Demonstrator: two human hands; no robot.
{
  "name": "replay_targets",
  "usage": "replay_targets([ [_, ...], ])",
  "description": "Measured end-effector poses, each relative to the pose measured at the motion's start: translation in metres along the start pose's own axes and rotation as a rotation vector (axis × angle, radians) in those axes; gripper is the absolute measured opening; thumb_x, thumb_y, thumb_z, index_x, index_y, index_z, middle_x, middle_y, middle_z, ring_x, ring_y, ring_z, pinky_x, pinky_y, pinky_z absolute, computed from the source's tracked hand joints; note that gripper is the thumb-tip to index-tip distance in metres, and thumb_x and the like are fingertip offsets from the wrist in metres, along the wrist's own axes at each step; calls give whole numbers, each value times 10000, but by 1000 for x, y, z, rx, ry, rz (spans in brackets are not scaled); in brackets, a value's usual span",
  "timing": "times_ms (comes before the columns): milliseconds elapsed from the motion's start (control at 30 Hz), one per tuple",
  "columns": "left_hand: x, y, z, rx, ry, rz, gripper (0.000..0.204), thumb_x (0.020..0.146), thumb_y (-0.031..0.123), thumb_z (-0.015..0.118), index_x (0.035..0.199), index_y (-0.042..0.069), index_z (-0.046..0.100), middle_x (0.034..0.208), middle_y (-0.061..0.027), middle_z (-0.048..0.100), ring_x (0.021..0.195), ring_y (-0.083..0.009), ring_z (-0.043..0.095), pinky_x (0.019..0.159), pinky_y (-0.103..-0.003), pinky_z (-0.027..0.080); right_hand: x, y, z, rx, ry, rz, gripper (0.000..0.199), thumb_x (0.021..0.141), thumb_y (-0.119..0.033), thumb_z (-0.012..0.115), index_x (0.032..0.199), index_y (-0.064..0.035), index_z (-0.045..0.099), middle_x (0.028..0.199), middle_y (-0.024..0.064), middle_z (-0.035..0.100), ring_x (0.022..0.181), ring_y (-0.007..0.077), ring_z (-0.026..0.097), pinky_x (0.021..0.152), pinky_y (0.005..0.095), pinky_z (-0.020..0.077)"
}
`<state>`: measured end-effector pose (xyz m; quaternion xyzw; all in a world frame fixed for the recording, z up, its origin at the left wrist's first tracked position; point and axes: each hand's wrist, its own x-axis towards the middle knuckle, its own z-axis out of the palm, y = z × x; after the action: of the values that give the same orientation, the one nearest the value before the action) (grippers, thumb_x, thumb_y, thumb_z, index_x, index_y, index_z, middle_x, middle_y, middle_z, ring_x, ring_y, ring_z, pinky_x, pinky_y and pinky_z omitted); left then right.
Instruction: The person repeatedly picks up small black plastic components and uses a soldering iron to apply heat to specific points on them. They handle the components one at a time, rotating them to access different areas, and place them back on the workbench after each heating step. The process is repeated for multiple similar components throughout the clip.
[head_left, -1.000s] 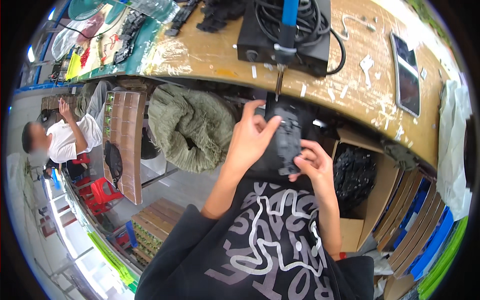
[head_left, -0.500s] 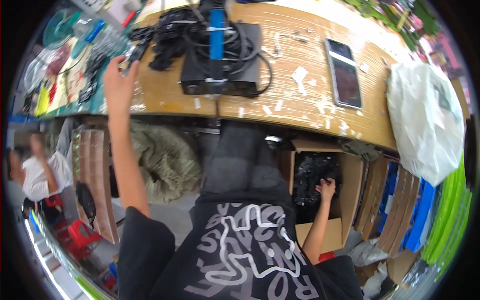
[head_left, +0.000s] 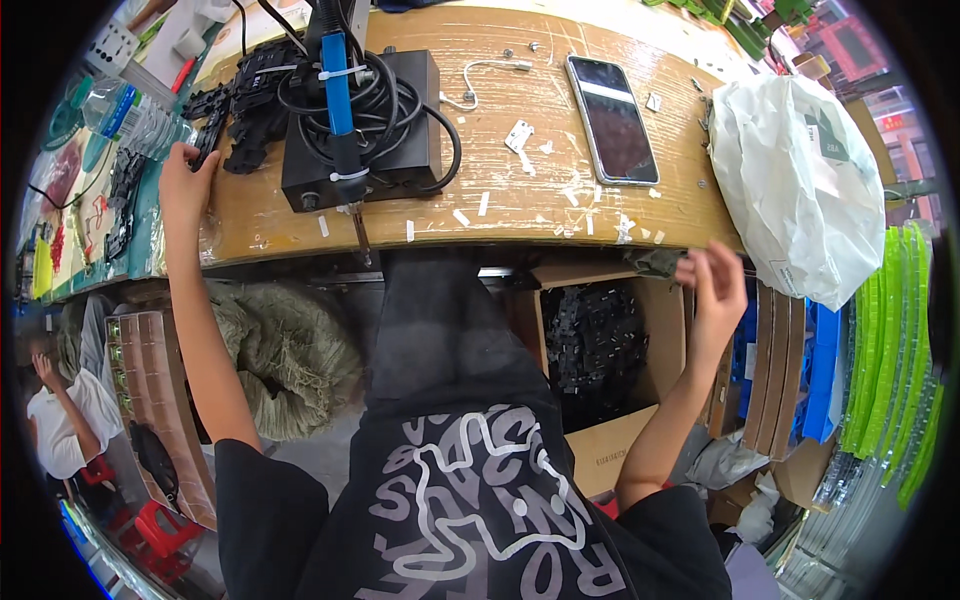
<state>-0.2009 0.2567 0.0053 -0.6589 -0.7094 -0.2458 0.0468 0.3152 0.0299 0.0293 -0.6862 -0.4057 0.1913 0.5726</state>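
On the left of the table, my left hand [head_left: 186, 190] has its thumb and fingers closed about the near end of a black plastic part [head_left: 212, 128]. Beside it, to the left, lies a clear plastic bottle [head_left: 140, 120]. A heap of similar black parts [head_left: 262, 105] lies to its right. My right hand [head_left: 717, 285] is raised at the table's front edge, fingers half bent and apart, with nothing visible in them. It is right of a cardboard box [head_left: 625, 450] that holds many black plastic pieces [head_left: 595, 345], below the table edge.
A black box-shaped device [head_left: 410, 120] with coiled cables and a blue-handled tool [head_left: 338, 95] stands on the table. A phone [head_left: 612, 120], a white cable [head_left: 470, 85] and paper scraps lie right of it. A white plastic bag [head_left: 795, 190] overhangs the right edge. Green strips [head_left: 885, 350] stand beyond.
My right hand has come up out of the cardboard box to the table edge. The whole view has shifted, moving the table's things leftward. My left hand stays at the black part.
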Motion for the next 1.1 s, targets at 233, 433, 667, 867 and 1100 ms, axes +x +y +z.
replay_targets([
  [233, -34, 7, -7, -112, 197, -26, 477, 666, 186, 681, 1071, 33, 482, 1030, -166, 480, 964, -300, 475, 845, -348, 375, 129, -34, 60, -521, -160, -530, 219, 774, -48, 516, 975, 36, 528, 889, 166, 598, 814, 243, 590, 728, 316, 457],
  [433, -56, 15, -31, -82, 88, -109, 598, 655, 178, 675, 1181, 48, 422, 1072, -168, 416, 982, -303, 454, 878, -345, 352, 242, 9, 97, -1571, -226, -659, 203, 719, -33, 475, 892, 27, 563, 972, 189, 570, 906, 309, 552, 755, 371, 451],
  [667, -88, 28, -49, -635, 190, -333, 502, 660, 148, 711, 1014, -3, 388, 826, -70, 526, 717, -131, 508, 662, -257, 422, 325, 84, 94, -1510, 157, -892, 175, 730, -45, 447, 760, 22, 606, 842, 205, 591, 822, 338, 578, 714, 424, 457],
  [867, -125, 72, -73, -1060, 20, -469, 366, 682, 35, 685, 969, 8, 461, 866, -34, 548, 744, -90, 521, 669, -216, 425, 303, 56, 100, -1564, -156, -584, 179, 778, -46, 400, 845, -15, 563, 828, 205, 585, 830, 345, 574, 682, 446, 459],
  [1100, -167, 109, -82, -1421, -21, -509, 249, 801, 110, 570, 1008, 52, 444, 811, 16, 497, 634, -34, 461, 546, -174, 399, 219, -14, 105, -1135, 68, -715, 95, 793, -69, 465, 795, 1, 529, 746, 185, 580, 735, 293, 598, 631, 352, 472],
])
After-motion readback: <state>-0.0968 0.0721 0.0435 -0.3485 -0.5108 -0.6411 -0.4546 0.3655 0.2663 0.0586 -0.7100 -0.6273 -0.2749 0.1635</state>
